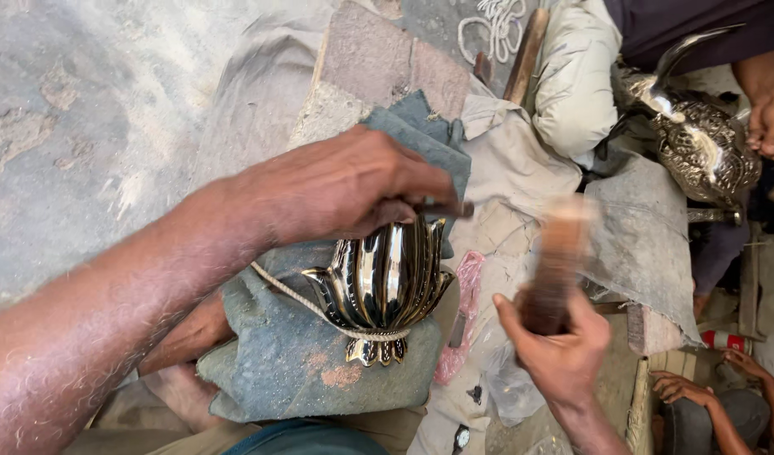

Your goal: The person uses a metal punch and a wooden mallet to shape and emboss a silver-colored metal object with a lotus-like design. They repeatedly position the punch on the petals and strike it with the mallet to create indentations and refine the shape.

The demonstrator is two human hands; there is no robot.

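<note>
A shiny fluted metal piece (385, 286), shaped like a lotus, lies on a grey-blue cloth pad (294, 362) with a cord looped around its base. My left hand (345, 185) rests over its top and holds a thin dark tool (450, 208) against it. My right hand (559, 341) grips a wooden mallet (559, 261), raised and blurred, just right of the piece.
Another person at upper right holds an ornate silver vessel (699, 139) with a hand (770, 118). A second person's hands (682, 388) show at lower right. A pink plastic wrapper (463, 312), grey cloths (522, 160) and a stone slab (387, 59) lie around; concrete floor at left.
</note>
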